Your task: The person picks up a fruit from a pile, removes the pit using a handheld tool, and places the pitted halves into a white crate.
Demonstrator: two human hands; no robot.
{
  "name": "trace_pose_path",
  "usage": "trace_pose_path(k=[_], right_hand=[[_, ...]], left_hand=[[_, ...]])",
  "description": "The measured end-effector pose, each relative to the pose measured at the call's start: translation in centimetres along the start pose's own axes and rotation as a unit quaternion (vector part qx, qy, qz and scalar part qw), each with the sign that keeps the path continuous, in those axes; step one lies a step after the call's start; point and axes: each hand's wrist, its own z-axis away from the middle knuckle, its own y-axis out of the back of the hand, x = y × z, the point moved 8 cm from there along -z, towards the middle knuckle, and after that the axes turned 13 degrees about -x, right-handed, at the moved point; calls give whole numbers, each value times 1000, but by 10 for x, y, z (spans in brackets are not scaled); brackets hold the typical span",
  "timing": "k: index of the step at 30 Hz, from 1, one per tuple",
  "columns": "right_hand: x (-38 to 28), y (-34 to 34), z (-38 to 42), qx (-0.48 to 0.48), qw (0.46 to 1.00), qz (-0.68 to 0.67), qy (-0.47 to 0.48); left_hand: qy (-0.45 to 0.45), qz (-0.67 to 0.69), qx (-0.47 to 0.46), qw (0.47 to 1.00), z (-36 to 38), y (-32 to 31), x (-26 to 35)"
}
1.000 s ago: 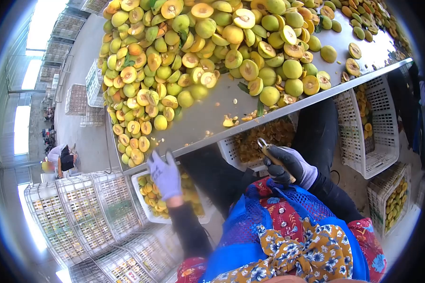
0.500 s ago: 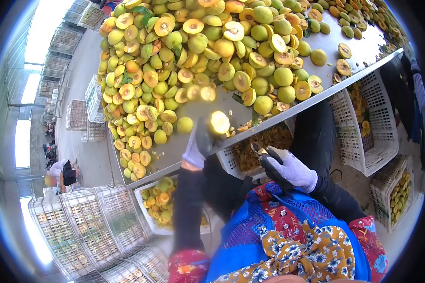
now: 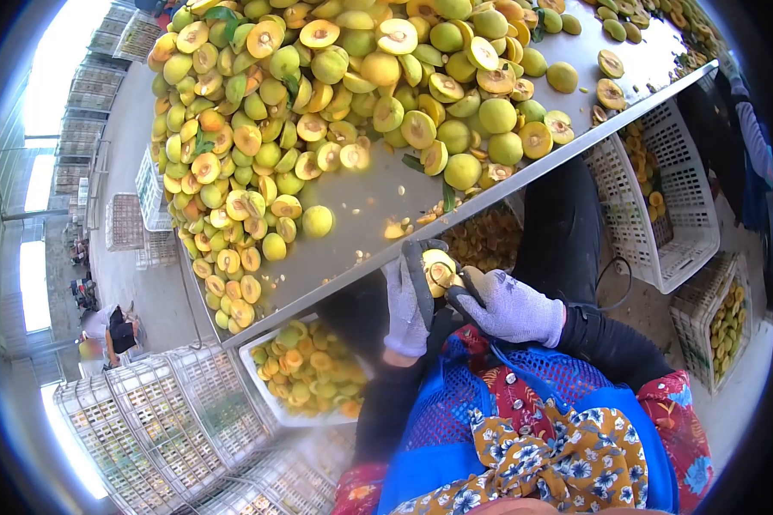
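Note:
My left hand [image 3: 410,296], in a grey and white glove, is closed round a halved yellow fruit [image 3: 439,271], its cut face turned up, just off the front edge of the metal table [image 3: 361,223]. My gloved right hand [image 3: 502,302] meets it from the right, fingers closed on a small pitting tool whose metal tip touches the cut face; the handle is mostly hidden in the fingers. Beyond my hands, a large heap of whole and halved fruit [image 3: 386,112] covers much of the table.
A crate of fruit [image 3: 255,365] stands below the table at left, beside stacked crates [image 3: 159,412]. Under the edge is a bin of fruit scraps [image 3: 485,240]. White crates [image 3: 674,257] stand at right. One person [image 3: 122,330] is far left; another's sleeve [image 3: 756,142] shows at right.
My left hand has come back from over the table to my right hand, bringing the halved fruit with it. The tool in my right hand now meets the fruit. The view has shifted slightly.

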Motion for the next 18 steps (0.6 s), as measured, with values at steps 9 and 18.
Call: trace_pose_path(k=[9, 18], right_hand=[[11, -17, 4, -40, 963, -254, 82], [-4, -65, 17, -292, 166, -941, 44]], left_hand=[[56, -156, 85, 983, 6, -7, 10], [65, 207, -17, 976, -7, -33, -13]])
